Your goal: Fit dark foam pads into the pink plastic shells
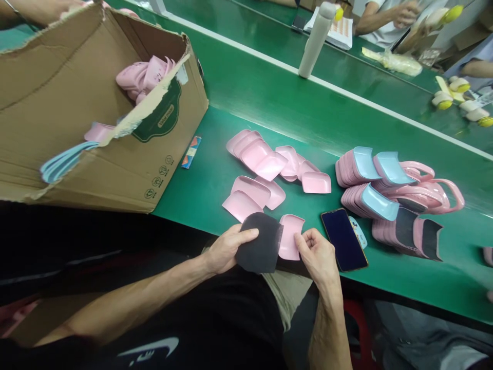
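My left hand grips a dark grey curved sheet at the near edge of the green table, thumb on top of it. My right hand is closed on the edge of a pink plastic tray piece that lies partly under the grey sheet. Both hands sit close together over my lap. Several more loose pink tray pieces lie scattered on the table just beyond my hands.
A torn cardboard box with pink parts stands at the left. A dark phone lies right of my right hand. Stacks of pink and blue pieces lie further right. A white bottle stands behind; other people's hands work across the table.
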{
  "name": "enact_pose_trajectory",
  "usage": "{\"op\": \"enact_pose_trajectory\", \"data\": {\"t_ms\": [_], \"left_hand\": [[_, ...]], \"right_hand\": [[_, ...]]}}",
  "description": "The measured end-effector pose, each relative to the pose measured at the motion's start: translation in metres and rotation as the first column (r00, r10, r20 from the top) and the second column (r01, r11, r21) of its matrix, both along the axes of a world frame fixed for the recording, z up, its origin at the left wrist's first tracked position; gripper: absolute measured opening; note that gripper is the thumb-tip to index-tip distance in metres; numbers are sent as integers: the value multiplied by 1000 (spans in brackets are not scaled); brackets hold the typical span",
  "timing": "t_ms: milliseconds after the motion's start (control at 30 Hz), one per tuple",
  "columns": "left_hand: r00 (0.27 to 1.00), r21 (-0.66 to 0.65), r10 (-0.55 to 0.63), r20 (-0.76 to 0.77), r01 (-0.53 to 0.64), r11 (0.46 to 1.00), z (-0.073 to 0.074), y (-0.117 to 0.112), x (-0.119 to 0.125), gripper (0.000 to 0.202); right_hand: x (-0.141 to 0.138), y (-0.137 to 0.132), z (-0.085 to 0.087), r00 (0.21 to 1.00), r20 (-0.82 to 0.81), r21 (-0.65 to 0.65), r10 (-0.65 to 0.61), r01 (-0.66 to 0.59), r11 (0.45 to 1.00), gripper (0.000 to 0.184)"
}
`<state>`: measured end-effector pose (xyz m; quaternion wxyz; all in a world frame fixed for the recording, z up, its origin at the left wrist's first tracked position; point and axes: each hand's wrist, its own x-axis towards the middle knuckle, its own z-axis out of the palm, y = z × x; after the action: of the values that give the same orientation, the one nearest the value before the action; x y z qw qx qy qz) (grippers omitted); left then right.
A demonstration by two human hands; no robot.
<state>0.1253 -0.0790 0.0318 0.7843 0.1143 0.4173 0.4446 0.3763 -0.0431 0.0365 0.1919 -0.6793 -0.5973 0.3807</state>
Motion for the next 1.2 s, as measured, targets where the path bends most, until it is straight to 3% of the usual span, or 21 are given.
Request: {"op": "enact_pose_trajectory", "data": {"t_ms": [133, 233, 400, 500, 633, 767, 900, 1033, 1200], "left_hand": [[999, 15, 43, -14, -43, 999, 5, 0, -1, 49], [998, 36, 54, -11, -54, 998, 9, 1, 1, 50], [998, 91, 25, -50, -20, 996, 13, 5, 10, 58], [997, 123, 14, -70, -6, 992, 12, 6, 16, 64], [996, 113, 42, -73, -34, 993, 8, 6, 17, 64], [993, 92, 85, -78, -77, 993, 6, 7, 13, 61], [997, 44, 60, -51, -58, 997, 9, 5, 8, 54], [997, 52, 60, -55, -58, 997, 9, 4, 6, 54], [985, 138, 52, -164, -30, 990, 5, 2, 7, 59]], "right_hand": [[1, -1, 4, 999, -46, -2, -22, 22, 1000, 44], [-5, -5, 15, 982, -184, 34, -51, 58, 998, 44], [-24, -15, 33, 914, -406, -53, 22, -47, 997, 39], [-30, -16, 32, 859, -513, -129, -4, -72, 989, 41], [-23, -12, 23, 816, -569, -173, -101, 2, 985, 45], [-11, -5, 13, 830, -535, -186, -159, 67, 980, 49], [-5, 1, 3, 917, -376, -87, -134, 109, 990, 51], [-4, 3, 0, 976, -209, -28, -59, 54, 998, 50], [-3, 3, 4, 995, -98, 10, 6, -5, 1000, 48]]}}
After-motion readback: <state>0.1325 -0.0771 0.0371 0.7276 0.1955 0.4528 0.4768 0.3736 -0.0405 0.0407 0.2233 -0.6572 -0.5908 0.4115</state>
